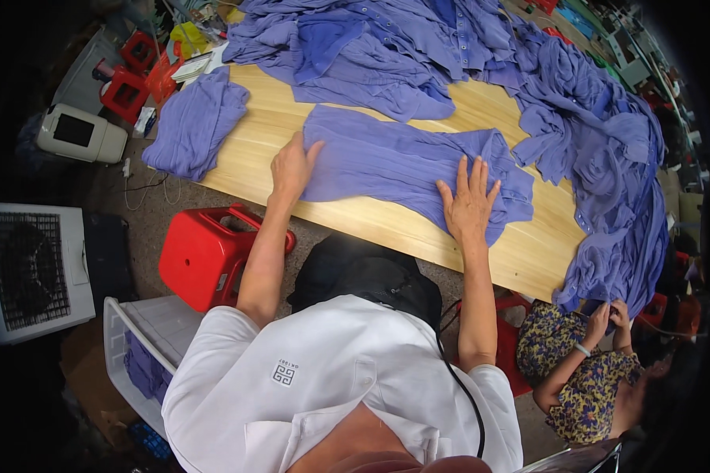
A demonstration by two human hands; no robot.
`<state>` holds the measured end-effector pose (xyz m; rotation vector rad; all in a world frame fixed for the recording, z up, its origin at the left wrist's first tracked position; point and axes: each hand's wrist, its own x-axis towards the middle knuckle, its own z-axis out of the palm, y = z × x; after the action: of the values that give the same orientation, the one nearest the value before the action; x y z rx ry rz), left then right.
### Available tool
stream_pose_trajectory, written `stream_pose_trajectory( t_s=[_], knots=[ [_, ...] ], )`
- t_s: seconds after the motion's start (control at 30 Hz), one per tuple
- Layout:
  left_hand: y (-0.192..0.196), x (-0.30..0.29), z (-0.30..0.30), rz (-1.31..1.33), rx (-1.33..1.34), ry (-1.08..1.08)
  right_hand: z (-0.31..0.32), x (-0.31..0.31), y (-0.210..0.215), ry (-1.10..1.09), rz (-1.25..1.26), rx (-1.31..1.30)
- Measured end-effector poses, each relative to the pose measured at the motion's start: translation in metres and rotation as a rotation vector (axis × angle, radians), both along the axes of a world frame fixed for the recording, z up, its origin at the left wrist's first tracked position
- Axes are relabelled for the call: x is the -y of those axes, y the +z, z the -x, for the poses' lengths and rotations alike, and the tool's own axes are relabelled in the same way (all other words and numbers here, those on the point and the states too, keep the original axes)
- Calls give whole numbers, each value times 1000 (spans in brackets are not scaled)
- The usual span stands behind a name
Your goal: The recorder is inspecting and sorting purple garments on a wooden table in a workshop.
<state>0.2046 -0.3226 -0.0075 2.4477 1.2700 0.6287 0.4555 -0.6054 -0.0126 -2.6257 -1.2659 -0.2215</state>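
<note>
A purple crinkled garment [379, 162], folded into a long strip, lies on the wooden table [248, 169] in front of me. At its left end is my left hand [292, 169], the thumb spread away from the fingers and resting on the edge of the cloth. My right hand [469, 201] lies flat on the right part of the garment, fingers spread and pointing away from me. Neither hand grips the fabric. Near the garment's right end the cloth is bunched, with a loose edge past my fingers.
A folded purple stack [197, 126] sits at the table's left end. Heaped purple garments [371, 47] cover the far side and right end. A person in a floral top [584, 378] handles cloth at right. A red stool [205, 256] and a white bin [146, 331] stand at left.
</note>
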Motion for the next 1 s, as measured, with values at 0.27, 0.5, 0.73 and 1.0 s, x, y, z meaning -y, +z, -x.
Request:
stream_pose_trajectory(
  t_s=[0.27, 0.5, 0.73, 1.0],
  knots=[
    [-18, -12, 49, 547, 605, -57, 68, -97, -23, 289, -151, -13],
    [24, 20, 34, 760, 889, -68, 94, -109, 8, 385, -373, -304],
    [70, 91, -79, 564, 699, -341, 82, -114, 26, 395, -1277, -1837],
    [134, 201, -157, 426, 597, -728, -29, -13, -31, 315, -1707, -1758]
  ],
)
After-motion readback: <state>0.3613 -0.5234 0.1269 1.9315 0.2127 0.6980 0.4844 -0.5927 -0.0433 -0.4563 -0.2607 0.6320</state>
